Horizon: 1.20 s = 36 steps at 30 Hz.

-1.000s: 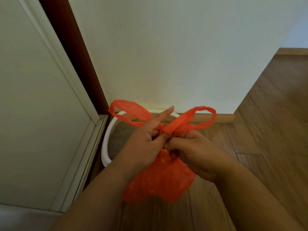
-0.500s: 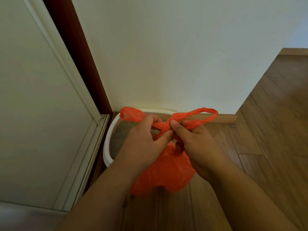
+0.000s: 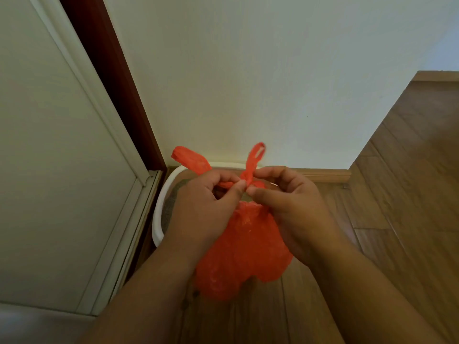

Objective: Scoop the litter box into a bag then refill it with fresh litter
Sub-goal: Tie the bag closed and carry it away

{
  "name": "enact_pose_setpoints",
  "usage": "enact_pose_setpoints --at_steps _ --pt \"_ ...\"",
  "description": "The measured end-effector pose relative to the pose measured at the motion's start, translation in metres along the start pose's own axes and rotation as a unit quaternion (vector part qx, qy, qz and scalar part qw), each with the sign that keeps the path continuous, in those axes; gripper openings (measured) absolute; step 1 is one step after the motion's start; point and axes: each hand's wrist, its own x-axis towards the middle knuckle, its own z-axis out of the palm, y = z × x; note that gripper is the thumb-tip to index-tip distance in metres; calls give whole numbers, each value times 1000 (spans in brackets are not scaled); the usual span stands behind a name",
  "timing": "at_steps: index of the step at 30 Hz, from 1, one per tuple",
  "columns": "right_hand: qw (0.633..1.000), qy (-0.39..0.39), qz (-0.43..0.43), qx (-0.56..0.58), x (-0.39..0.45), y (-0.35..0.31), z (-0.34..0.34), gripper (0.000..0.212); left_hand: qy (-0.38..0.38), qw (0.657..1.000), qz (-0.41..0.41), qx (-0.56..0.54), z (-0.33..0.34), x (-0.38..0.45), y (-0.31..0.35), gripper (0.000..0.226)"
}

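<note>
Orange thin-plastic carrier bag [image 3: 244,252] hangs in front of the white oval plastic litter box [image 3: 159,209], w/ its bulging lower part over the brown wood-plank floor [image 3: 402,194]. Bag neck is gathered at the top; two handle loops stick up above the hands, one slanting up-left, one standing nearly upright.

Left hand [image 3: 201,207]: grip closed on the bag's left handle strip, thumb & forefinger pinching it right at the gathered neck. Right hand [image 3: 290,207]: grip closed on the base of the upright handle loop, thumb & forefinger pinching, remaining fingers loosely curled. Both thumb tips sit just beside each other at the neck.

Litter box sits on the floor behind & left of the bag, approx. in the corner where the white wall [image 3: 248,83] meets the dark red-brown door frame [image 3: 111,78]. Grey litter shows inside, mostly hidden by the left hand. Pale panelled door [image 3: 54,170] is left of the box. Wooden skirting board [image 3: 327,175] runs along the wall base, right of the box.
</note>
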Motion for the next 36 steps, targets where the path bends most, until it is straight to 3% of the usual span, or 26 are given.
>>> enact_pose_setpoints --at_steps 2,4,6,8,10,13,17,21,24,27,29,31,33,36 --pt "983 5 -40 -177 -1 2 -3 31 -1 999 -27 -17 -2 3 -2 9" --pt "939 -3 -105 -328 -2 3 -4 31 -15 999 -39 -16 -2 4 -2 11" --pt "901 -25 -147 -407 -1 3 -4 27 -30 999 -38 -6 -3 4 -4 13" --pt "896 -33 -131 -422 -1 5 -7 26 -26 999 -27 -1 -3 4 -4 11" --pt "919 -34 -92 -381 -2 7 -6 20 -22 1000 -13 -3 -3 4 -3 8" --pt "986 -70 2 -151 -4 1 -1 15 -16 1000 -8 2 -6 5 -2 10" --pt "988 -145 53 2 -6 -5 -1 26 -26 998 -36 -34 -10 6 -2 17" --pt "989 -144 38 -13 -3 0 -3 34 -54 992 -68 -96 -12 7 -1 16" --pt "991 -79 15 -103 1 3 -5 36 -87 987 -91 -98 -10 8 -5 14" --pt "982 -16 -31 -183 1 2 -6 20 -104 975 -119 -154 -4 5 0 19" --pt "975 -2 -50 -219 1 -1 -5 21 -107 968 -131 -187 -1 4 3 24" --pt "976 4 -55 -211 1 -2 -4 28 -105 965 -140 -198 1 5 1 25" --pt "981 16 -61 -183 2 -2 -1 22 -93 961 -149 -213 2 7 -2 26" --pt "1000 25 -5 4 3 -5 1 24 -53 938 -199 -280 3 11 -4 28"
